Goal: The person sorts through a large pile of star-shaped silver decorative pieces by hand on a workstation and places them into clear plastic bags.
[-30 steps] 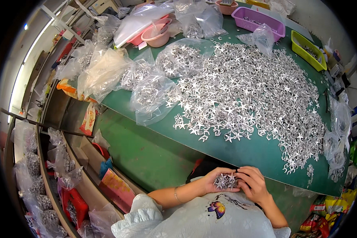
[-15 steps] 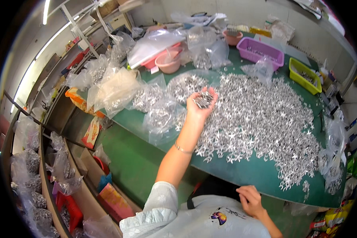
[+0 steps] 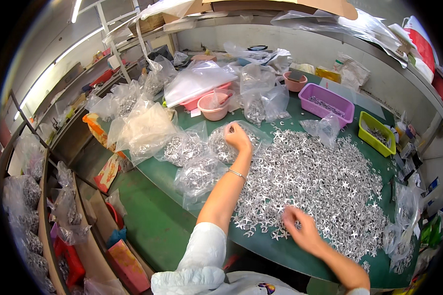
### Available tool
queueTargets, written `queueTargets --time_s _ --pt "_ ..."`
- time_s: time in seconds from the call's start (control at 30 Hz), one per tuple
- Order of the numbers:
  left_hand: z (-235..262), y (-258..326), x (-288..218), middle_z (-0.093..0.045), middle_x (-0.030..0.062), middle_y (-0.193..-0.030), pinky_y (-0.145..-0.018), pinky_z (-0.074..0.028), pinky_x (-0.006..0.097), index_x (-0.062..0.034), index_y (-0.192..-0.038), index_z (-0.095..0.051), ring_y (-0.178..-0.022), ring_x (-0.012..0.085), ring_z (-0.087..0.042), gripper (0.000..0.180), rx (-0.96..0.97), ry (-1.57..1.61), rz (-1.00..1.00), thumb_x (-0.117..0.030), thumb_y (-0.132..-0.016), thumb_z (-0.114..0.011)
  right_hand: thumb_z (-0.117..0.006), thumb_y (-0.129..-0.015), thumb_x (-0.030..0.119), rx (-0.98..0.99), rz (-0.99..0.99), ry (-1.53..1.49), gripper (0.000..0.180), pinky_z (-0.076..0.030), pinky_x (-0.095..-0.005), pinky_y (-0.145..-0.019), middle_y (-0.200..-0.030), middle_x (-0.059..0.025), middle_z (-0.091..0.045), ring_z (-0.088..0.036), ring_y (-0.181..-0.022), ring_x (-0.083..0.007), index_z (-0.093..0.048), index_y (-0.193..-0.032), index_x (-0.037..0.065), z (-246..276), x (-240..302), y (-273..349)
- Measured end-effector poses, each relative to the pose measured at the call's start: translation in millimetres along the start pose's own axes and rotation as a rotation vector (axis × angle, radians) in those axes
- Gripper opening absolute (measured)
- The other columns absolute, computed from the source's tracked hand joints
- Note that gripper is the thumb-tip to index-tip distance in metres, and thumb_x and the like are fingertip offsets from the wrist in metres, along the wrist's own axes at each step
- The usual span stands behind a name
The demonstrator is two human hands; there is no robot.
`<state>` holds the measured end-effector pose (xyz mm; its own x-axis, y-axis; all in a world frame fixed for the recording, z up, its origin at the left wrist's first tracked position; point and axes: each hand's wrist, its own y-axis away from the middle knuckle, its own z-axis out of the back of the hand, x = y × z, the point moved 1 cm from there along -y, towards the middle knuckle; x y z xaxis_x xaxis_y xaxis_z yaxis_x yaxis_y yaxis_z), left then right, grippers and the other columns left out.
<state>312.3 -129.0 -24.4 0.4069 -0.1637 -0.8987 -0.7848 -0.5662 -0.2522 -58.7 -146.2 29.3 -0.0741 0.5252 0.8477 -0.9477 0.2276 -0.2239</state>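
Observation:
A wide heap of small silver metal pieces (image 3: 320, 172), many star-shaped, is spread over the green table (image 3: 174, 183). My left hand (image 3: 238, 136) is curled into a fist above a clear plastic bag of silver pieces (image 3: 223, 145); a bit of grey metal shows inside its bent fingers. The rest of what it holds is hidden. Over the near edge of the heap hovers my right hand (image 3: 302, 230), fingers slightly bent and thumb apart, somewhat blurred. Nothing shows in it. Two more filled bags lie to the left, one a clear bag of silver pieces (image 3: 200, 173).
At the back right stand a purple basket (image 3: 347, 114) and a yellow-green basket (image 3: 379, 146), both with metal pieces. Pink bowls, one a round bowl (image 3: 214, 112), and plastic bags crowd the back. Shelves with bagged parts (image 3: 29, 216) line the left.
My left hand has turned from palm-up with a handful of silver metal pieces to a fist, over the bag. My right hand has risen from my lap to the heap's near edge.

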Motion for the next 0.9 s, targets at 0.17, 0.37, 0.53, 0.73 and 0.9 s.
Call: queueTargets --time_s 0.17,0.37,0.53,0.73,0.9 --pt "-7 11 -10 -0.065 0.0192 -0.090 -0.080 -0.045 0.039 0.0049 -0.085 -0.068 -0.083 0.0305 -0.060 0.020 0.144 -0.320 -0.265 -0.011 -0.083 -0.055 -0.062 -0.088 0.032 -0.049 -0.429 -0.163 0.053 -0.048 -0.0282 -0.044 -0.072 -0.0106 -0.063 -0.062 -0.049 -0.0184 -0.048 -0.113 -0.012 -24 -59 -171" --pt "15 21 -47 -0.018 0.0385 -0.144 -0.106 -0.015 0.065 0.0048 -0.137 -0.033 -0.135 0.0553 -0.011 0.055 0.835 -0.875 -0.164 -0.012 -0.087 -0.048 -0.062 -0.087 0.036 -0.050 -0.573 -0.132 0.050 -0.042 -0.0303 -0.033 -0.053 -0.0106 -0.060 -0.059 -0.037 -0.0213 -0.056 -0.062 -0.007 -45 -97 -249" --pt "49 26 -77 -0.025 0.0327 -0.143 -0.106 -0.026 0.057 0.0048 -0.133 -0.038 -0.134 0.0496 -0.022 0.060 1.025 -0.972 -0.383 -0.004 -0.078 -0.060 -0.059 -0.087 0.022 -0.148 -0.389 0.034 0.038 -0.043 -0.0320 -0.035 -0.049 -0.0093 -0.058 -0.056 -0.035 -0.0192 -0.059 -0.059 -0.004 -57 -118 -261" --pt "65 -9 -110 -0.050 0.0173 -0.116 -0.089 -0.043 0.043 -0.0016 -0.121 -0.048 -0.110 0.0360 -0.049 0.051 0.747 -0.969 -0.668 -0.003 -0.074 -0.070 -0.053 -0.088 0.019 -0.211 -0.232 -0.010 0.035 -0.051 -0.0350 -0.052 -0.050 -0.0128 -0.060 -0.061 -0.043 -0.0225 -0.061 -0.062 -0.002 -56 -114 -254" --pt "52 -65 -86 -0.062 0.0261 -0.072 -0.065 -0.048 0.049 0.0035 -0.080 -0.066 -0.070 0.0438 -0.062 0.013 0.634 -0.855 -0.568 -0.008 -0.080 -0.062 -0.054 -0.091 0.019 -0.247 -0.107 -0.194 0.036 -0.047 -0.0325 -0.047 -0.048 -0.0121 -0.059 -0.060 -0.041 -0.0193 -0.058 -0.062 -0.002 -48 -60 -284"
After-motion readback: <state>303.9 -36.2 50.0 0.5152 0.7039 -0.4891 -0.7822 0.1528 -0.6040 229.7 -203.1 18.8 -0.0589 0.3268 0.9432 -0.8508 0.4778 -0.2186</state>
